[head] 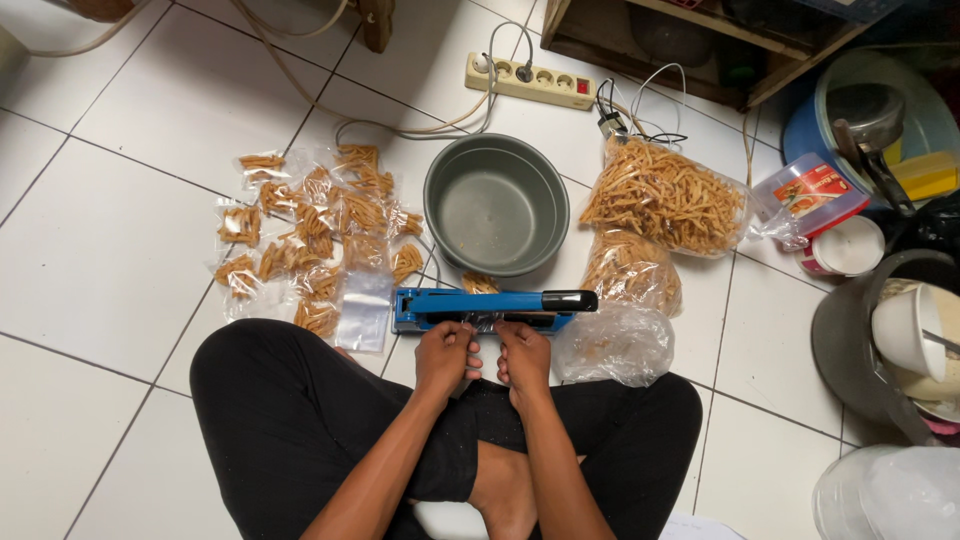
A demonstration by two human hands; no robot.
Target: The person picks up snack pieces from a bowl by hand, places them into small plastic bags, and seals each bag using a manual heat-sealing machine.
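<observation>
A blue heat sealer (440, 306) with a black handle lies on the floor tiles in front of my crossed legs. My left hand (443, 357) and my right hand (523, 358) meet at its front edge, both pinching a small clear bag (484, 323) held in the sealer's jaw. A bit of orange snack sticks (479, 284) shows just behind the sealer. What the bag holds is mostly hidden by my fingers.
An empty grey pot (497, 204) stands behind the sealer. Several small sealed snack bags (310, 235) lie at left, big snack bags (662, 196) and a crumpled clear bag (612, 345) at right. A power strip (530, 81), cables, tubs and bowls (905, 330) crowd the back right.
</observation>
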